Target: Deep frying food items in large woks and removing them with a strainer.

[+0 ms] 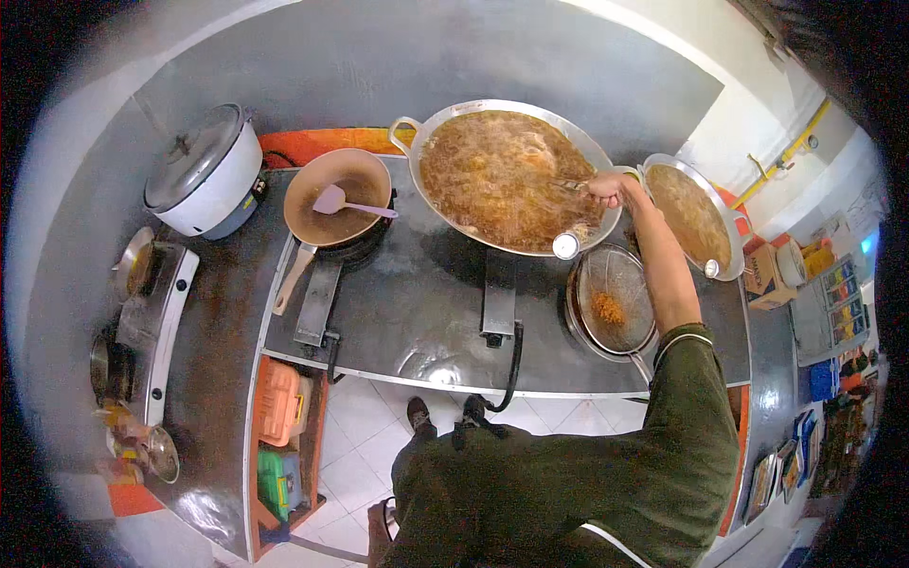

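Note:
My right hand (607, 190) is closed on the handle of a metal utensil (570, 184), whose far end is hidden in the bubbling brown oil. That oil fills a large two-handled metal wok (401, 128), where pale pieces of food show at the surface. A dial thermometer (566, 246) sits at the wok's near rim. Below my right forearm, a round wire strainer (628, 273) with orange-brown crumbs (608, 309) rests over a metal bowl or pan. What may be my left hand or wrist (378, 529) shows dimly at the bottom edge, and its fingers cannot be made out.
A second oil-filled wok (687, 213) stands at right beside a cardboard box (769, 277). At left are a frying pan (298, 181) with a pink spatula (330, 201), a rice cooker (213, 177) and a tabletop stove (167, 341). A black hose (515, 369) hangs over the counter's front edge.

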